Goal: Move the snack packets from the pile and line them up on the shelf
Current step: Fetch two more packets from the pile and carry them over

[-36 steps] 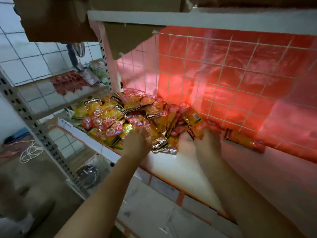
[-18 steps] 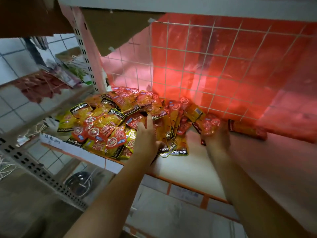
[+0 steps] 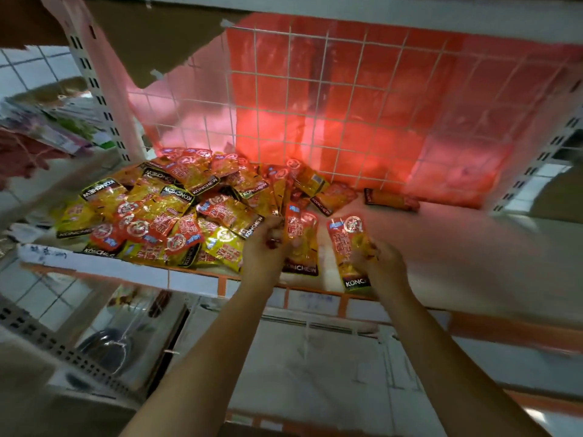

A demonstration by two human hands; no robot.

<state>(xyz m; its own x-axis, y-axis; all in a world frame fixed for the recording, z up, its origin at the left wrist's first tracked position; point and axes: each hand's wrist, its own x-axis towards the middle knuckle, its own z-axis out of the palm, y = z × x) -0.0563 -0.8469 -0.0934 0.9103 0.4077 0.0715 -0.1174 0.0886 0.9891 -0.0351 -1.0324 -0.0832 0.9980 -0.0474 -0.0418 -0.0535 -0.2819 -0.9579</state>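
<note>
One glossy red-and-yellow snack packet (image 3: pixel 302 239) is gripped by the left hand (image 3: pixel 263 253), another (image 3: pixel 348 247) by the right hand (image 3: pixel 383 266). Both are held lengthwise, front to back, over the white shelf (image 3: pixel 457 241), right of the pile (image 3: pixel 176 216).

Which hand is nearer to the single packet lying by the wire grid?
Right. The right hand is below-left of that lone packet; the left hand is farther left, beside the pile.
</note>
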